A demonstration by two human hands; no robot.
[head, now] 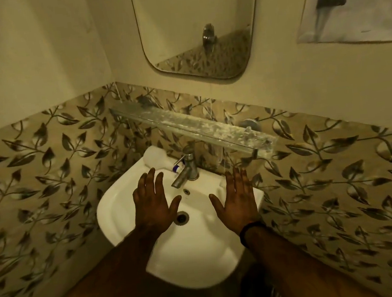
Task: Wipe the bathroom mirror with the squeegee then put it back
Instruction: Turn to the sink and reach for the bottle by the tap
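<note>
Hovering palm-down over the white basin (123, 202), both hands are spread flat with fingers splayed and grip nothing: the left hand (151, 205) above the bowl's left side near the drain (182, 217), the right hand (239, 198), with a dark band at its wrist, above the basin's right rim. Between and just behind them stands the chrome tap (187, 171), under a spotted glass shelf (197, 126) fixed to the leaf-patterned tiles. The mirror (191, 23) hangs on the plain wall above the shelf, and no squeegee can be made out anywhere in view.
</note>
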